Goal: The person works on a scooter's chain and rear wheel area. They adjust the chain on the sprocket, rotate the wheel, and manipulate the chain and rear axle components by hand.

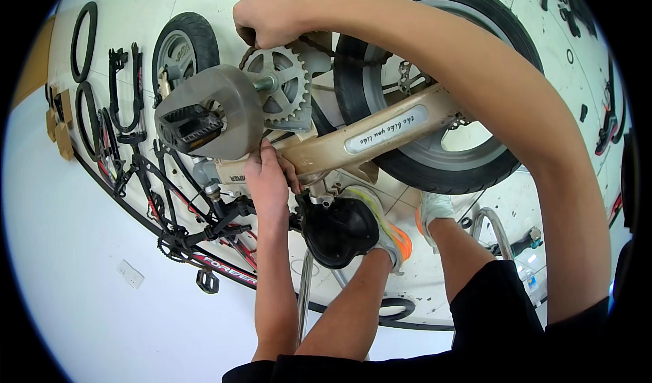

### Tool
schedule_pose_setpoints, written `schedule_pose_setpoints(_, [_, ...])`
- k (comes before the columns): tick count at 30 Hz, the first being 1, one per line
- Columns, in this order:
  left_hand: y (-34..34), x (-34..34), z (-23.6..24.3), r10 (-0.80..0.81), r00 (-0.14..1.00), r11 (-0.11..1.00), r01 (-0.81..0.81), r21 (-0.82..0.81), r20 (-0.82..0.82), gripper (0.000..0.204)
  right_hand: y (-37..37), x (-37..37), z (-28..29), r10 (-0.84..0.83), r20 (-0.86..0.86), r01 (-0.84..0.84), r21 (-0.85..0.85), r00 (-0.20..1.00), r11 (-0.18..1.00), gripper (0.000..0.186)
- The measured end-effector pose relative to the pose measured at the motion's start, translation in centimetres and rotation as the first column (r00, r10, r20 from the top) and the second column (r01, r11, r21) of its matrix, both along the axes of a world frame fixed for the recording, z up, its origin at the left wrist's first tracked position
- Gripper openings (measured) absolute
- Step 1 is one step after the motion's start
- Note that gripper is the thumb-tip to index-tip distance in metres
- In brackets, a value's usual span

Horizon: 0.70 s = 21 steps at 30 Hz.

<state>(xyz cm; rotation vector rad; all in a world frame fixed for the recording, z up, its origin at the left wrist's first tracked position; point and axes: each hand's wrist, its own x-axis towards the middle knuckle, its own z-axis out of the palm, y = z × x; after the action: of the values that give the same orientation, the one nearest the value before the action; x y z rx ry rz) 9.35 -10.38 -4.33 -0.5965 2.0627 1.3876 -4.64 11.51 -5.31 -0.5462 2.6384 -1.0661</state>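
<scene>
Insp. rpt. Your right arm arcs over the rear wheel (348,94); your right hand (268,20) sits at the top of the toothed chainring (293,84), fingers curled in nr the dark brown chain (343,58). Grip: looks clenched, but fingertips hidden, so can't tell if chain is in it. Chain runs from nr that hand twd the wheel hub, where a drilled brake disc (405,77) shows.

Your left hand (268,183) is below, at the beige frame (319,153), fingertips up by the lower edge of the grey rounded cover (234,104). Grip: can't tell whether grasping or merely touching.

Loc.: chainring lies btwn your hands, just R of cover; black pedal (192,126) w/ orange reflector stands in front of cover.

Markings: (1) long pale label (387,128), rounded ends, on frame arm beside rear wheel; black script, one line, legible. (2) Dark caps (236,178) nr frame's L end, upside down, partly covered. (3) White caps on red/black tube (229,269) of the bare frame at L, legible.

Surroundings: black saddle (336,230) below LH, nr your L shoe (384,223); small wheel (197,43) upper L; loose tyre (89,40) far L; teal/black power tool (528,240) on floor, lower R; white socket (129,274) on wall.
</scene>
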Motion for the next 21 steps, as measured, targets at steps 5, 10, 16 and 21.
schedule_pose_setpoints(5, [1.5,0.3,0.7,-0.002,1.0,0.995,0.002,0.097,-0.001,0.029,0.6,-0.4,-0.2,-0.004,0.093,-0.017,0.229,0.996,0.973,0.023])
schedule_pose_setpoints(10, [2.0,0.0,1.7,-0.032,0.998,0.997,0.028,0.066,0.055,0.029,2.0,4.3,1.0,-0.088,-0.046,0.096,0.217,0.995,0.971,0.025])
schedule_pose_setpoints(16, [0.7,0.2,0.2,-0.407,0.911,0.832,0.341,-0.437,-0.065,0.034,2.2,5.5,0.7,-0.082,-0.304,0.131,0.146,0.949,0.981,0.017])
schedule_pose_setpoints(21, [1.3,-0.1,0.9,-0.373,0.928,0.848,0.336,-0.41,-0.01,0.036,1.8,6.6,1.9,-0.12,-0.142,0.15,0.227,0.983,0.962,0.016])
